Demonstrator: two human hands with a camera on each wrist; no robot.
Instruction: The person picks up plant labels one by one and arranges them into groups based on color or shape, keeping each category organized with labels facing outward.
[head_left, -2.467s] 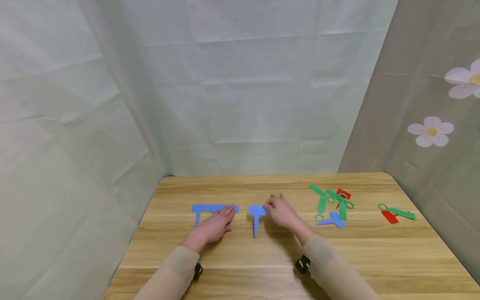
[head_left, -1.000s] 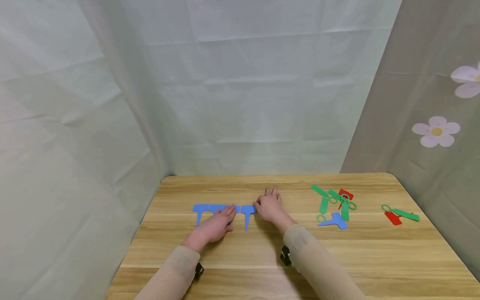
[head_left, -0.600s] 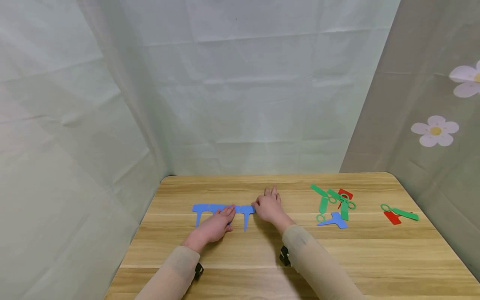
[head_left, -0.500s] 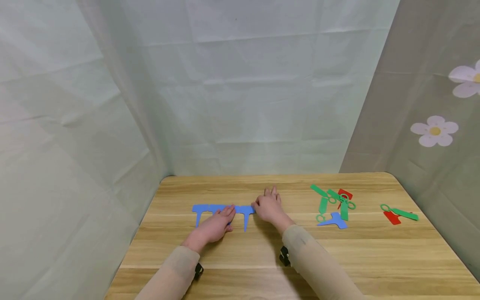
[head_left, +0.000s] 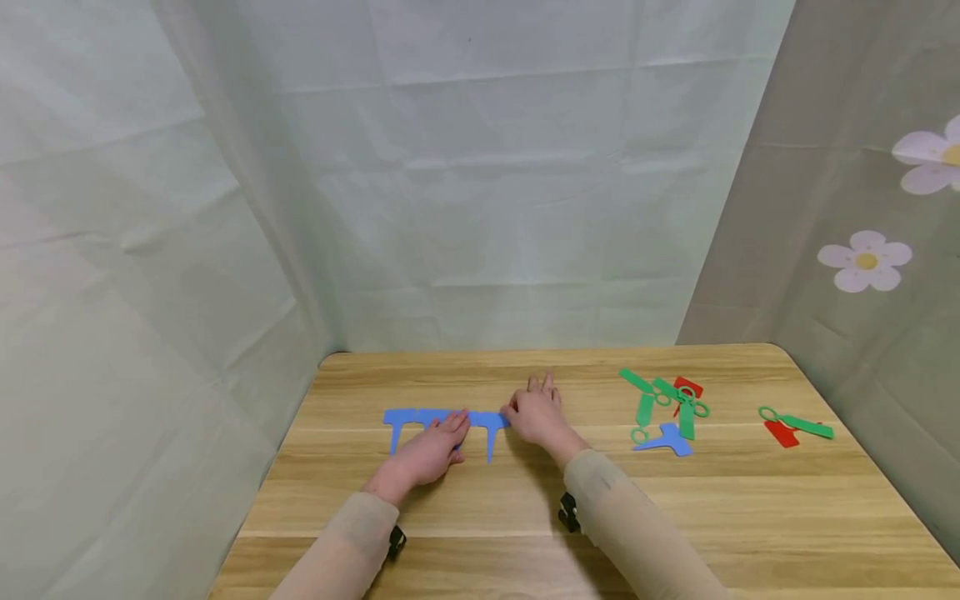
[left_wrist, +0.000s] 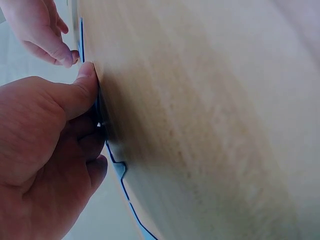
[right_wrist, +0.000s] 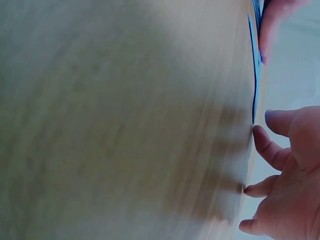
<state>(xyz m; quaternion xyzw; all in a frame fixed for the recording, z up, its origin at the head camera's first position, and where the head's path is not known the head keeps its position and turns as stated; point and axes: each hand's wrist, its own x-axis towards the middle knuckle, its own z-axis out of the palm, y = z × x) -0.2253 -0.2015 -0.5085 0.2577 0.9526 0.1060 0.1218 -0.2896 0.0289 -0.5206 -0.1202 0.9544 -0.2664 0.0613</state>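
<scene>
Blue T-shaped plant labels lie in a row on the wooden table, tops lined up and stems toward me. The leftmost label (head_left: 396, 418) shows fully except near its tip. My left hand (head_left: 427, 452) lies over the middle label (head_left: 427, 414) with fingers extended, pressing it down and hiding most of its stem. The rightmost label (head_left: 490, 423) meets the row's right side. My right hand (head_left: 538, 417) touches that label's right end with its fingertips, other fingers spread on the table. In the right wrist view, the index fingertip meets the end of the blue label (right_wrist: 256, 90).
Right of my hands lie several green ring-ended tags (head_left: 645, 410), a red label (head_left: 686, 386) and another blue T-shaped label (head_left: 666, 440). Farther right, a green tag (head_left: 806, 427) crosses a red label (head_left: 782, 433). Pale cloth (head_left: 525, 208) hangs behind the table (head_left: 480, 550).
My right hand has slid the rightmost label leftward, closing the gap to the row. Over the last half second both hands stay nearly still. My left hand has kept its place throughout.
</scene>
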